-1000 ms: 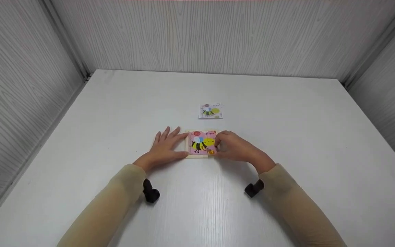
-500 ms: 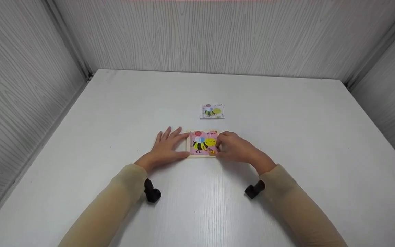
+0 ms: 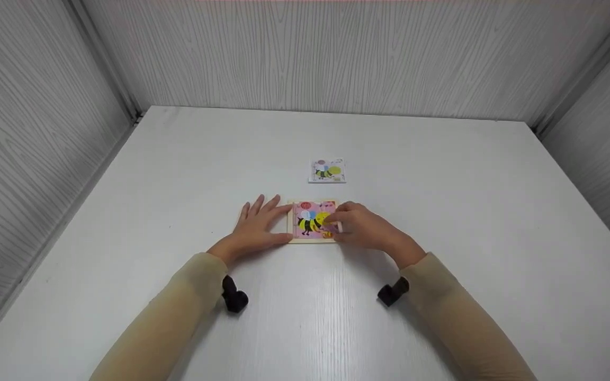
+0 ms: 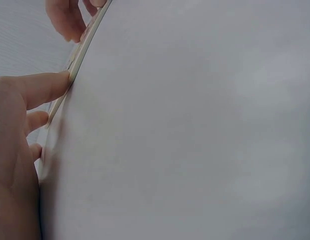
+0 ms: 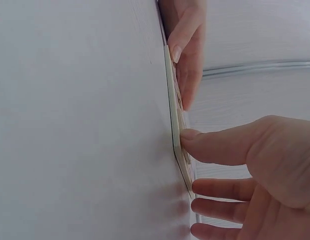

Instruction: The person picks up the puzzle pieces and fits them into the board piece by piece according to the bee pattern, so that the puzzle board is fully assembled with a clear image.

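A bee jigsaw puzzle [image 3: 307, 224], pink with a yellow and black bee, lies in a light wooden frame on the white table. My left hand [image 3: 253, 227] has its fingers spread, with thumb and index finger touching the frame's left corners. In the left wrist view, the left thumb [image 4: 44, 89] presses against the near edge. At the right side is my right hand [image 3: 366, 227], its index finger reaching over the bee's head onto the pieces. The right wrist view shows the right thumb [image 5: 215, 146] on the near edge and other fingers at the frame's side; the index finger is hidden there.
Behind the puzzle, a smaller picture card [image 3: 328, 171] with the same bee lies flat on the table [image 3: 442, 174]. Pale wood-grain panels [image 3: 305, 58] stand at the back and both sides. Black wrist devices [image 3: 235, 299] sit at both cuffs.
My right index finger has stretched out from a curled position at the right edge onto the puzzle's right part. The left hand and the frame stay nearly in place.
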Motion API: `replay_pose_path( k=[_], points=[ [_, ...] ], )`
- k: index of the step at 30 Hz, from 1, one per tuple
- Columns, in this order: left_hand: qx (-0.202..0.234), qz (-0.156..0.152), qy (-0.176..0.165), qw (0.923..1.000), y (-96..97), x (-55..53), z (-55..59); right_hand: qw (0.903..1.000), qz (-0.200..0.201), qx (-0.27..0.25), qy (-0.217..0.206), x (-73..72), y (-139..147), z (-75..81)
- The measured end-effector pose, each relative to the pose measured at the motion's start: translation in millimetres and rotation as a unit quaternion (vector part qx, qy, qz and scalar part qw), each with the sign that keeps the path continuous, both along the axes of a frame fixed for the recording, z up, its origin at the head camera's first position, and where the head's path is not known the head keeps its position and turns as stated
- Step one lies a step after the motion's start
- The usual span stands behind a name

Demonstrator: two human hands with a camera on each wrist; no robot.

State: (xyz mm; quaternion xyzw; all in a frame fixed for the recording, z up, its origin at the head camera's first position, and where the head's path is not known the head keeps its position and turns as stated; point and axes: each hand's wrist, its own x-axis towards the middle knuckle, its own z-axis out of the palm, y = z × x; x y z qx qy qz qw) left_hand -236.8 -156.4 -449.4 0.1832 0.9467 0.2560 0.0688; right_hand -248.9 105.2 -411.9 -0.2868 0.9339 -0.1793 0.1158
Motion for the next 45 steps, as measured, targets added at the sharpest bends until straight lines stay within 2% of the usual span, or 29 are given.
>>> replay_pose_path(
  k=[5, 17, 25, 37, 45],
  points=[
    [0.0, 0.002, -0.003, 1.0, -0.8, 0.0, -1.2, 0.9997, 0.022, -0.005, 0.01, 0.2, 0.6, 0.4],
    [-0.004, 0.001, -0.002, 1.0, 0.4, 1.6, 0.5, 0.9998, 0.012, -0.013, 0.007, -0.2, 2.6, -0.5],
    [0.003, -0.008, 0.004, 1.0, -0.1, 1.2, 0.1, 0.9987, 0.028, -0.017, 0.038, -0.9, 3.1, -2.3],
    [-0.001, -0.005, -0.003, 1.0, 0.0, 2.4, 1.8, 0.9994, 0.022, -0.006, 0.024, -0.6, 1.9, -1.5],
    [0.002, -0.005, -0.006, 1.0, -0.2, 2.8, 1.9, 0.9989, 0.034, 0.017, 0.028, 1.8, 1.2, -1.7]
  ],
)
